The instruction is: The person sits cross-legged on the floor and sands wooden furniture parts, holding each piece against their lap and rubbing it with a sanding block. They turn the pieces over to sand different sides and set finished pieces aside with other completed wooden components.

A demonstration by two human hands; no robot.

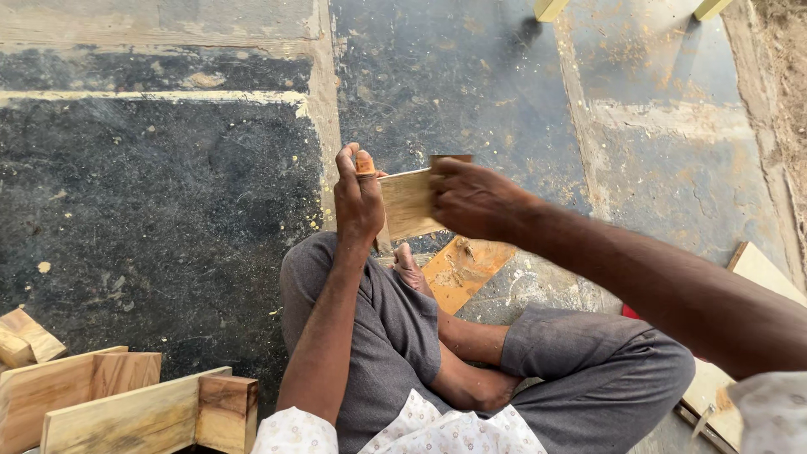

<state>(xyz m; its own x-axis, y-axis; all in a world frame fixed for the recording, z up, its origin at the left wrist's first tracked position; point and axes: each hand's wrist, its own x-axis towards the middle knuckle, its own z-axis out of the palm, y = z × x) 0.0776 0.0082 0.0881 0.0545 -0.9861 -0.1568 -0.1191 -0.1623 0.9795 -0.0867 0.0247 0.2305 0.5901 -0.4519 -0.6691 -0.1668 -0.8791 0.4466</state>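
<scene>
Pale tan wooden board (409,202) with fine straight grain, its upper right corner darker brown. Orange-brown wooden piece (461,270) on the floor, flecked with light sawdust. Trousers (395,336) plain grey; shirt (437,433) white with a small pinkish floral print. Stone floor (168,210) dark charcoal, mottled, crossed by sandy beige joint lines and speckled with yellowish shavings. Wooden blocks (126,403) at lower left honey-yellow with darker brown streaked end pieces. A small red patch (629,312) shows beside the right knee.
</scene>
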